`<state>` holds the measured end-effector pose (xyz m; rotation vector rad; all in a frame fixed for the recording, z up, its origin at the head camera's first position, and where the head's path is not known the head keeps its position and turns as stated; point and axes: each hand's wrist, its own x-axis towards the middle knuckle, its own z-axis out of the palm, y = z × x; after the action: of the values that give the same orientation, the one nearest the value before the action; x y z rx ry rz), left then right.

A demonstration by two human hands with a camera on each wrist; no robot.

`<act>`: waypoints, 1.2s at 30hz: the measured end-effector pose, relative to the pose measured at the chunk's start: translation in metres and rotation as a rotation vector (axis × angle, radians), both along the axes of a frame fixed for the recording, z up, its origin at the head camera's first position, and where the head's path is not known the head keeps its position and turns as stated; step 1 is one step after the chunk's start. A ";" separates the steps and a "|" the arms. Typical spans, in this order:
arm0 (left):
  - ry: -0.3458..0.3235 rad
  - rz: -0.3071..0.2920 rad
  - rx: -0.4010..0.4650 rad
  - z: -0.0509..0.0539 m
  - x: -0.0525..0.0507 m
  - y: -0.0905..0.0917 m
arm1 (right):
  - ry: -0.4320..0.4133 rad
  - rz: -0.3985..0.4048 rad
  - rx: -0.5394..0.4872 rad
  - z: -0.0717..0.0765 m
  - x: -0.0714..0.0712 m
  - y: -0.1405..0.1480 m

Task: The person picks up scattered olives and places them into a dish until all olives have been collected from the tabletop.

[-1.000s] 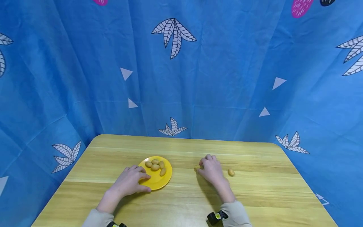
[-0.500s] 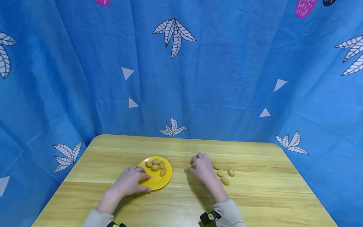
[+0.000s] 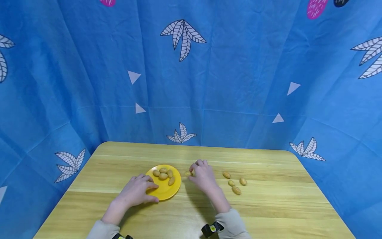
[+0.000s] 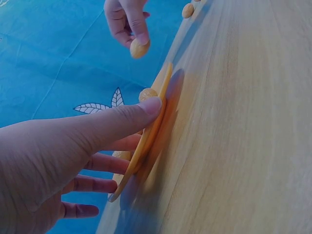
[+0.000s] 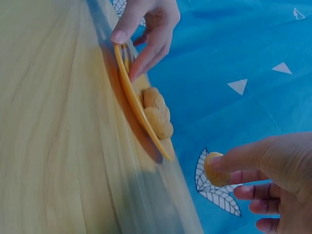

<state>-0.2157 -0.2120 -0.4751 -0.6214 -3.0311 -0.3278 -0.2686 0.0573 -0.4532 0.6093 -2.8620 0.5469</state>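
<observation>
My left hand (image 3: 136,191) holds the yellow plate (image 3: 167,194) at its left edge, thumb at the near rim and index finger over the inside. Several small tan oval pieces (image 3: 163,176), like baby potatoes, lie on this plate. Just right of it, my right hand (image 3: 203,176) pinches another small tan oval piece (image 5: 214,169) between thumb and fingertips, the other fingers loosely bent. In the left wrist view that piece (image 4: 139,48) is raised above the table and apart from the plate.
Several more tan oval pieces (image 3: 236,190) lie on the wooden table (image 3: 268,212), right of my right hand. A blue patterned cloth (image 3: 238,66) hangs behind the table. A wrist camera (image 3: 212,229) sits on the right forearm.
My right hand has moved left toward the plate with the tan oval piece, uncovering pieces on the table behind it. The left hand and plate stay in place.
</observation>
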 end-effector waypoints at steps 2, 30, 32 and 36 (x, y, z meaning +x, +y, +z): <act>0.003 0.000 -0.001 0.000 0.000 0.000 | -0.001 0.004 -0.006 0.001 0.001 -0.004; 0.010 -0.003 -0.013 0.000 0.001 -0.001 | 0.022 0.085 0.076 0.002 0.015 -0.055; 0.014 -0.007 -0.010 0.000 0.001 -0.001 | 0.016 0.094 0.072 0.001 0.016 -0.058; 0.023 -0.012 -0.005 -0.001 0.001 -0.002 | 0.023 0.116 0.086 -0.003 0.017 -0.063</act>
<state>-0.2148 -0.2138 -0.4758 -0.6401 -3.0082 -0.3116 -0.2518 -0.0054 -0.4561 0.7943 -2.8539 0.4317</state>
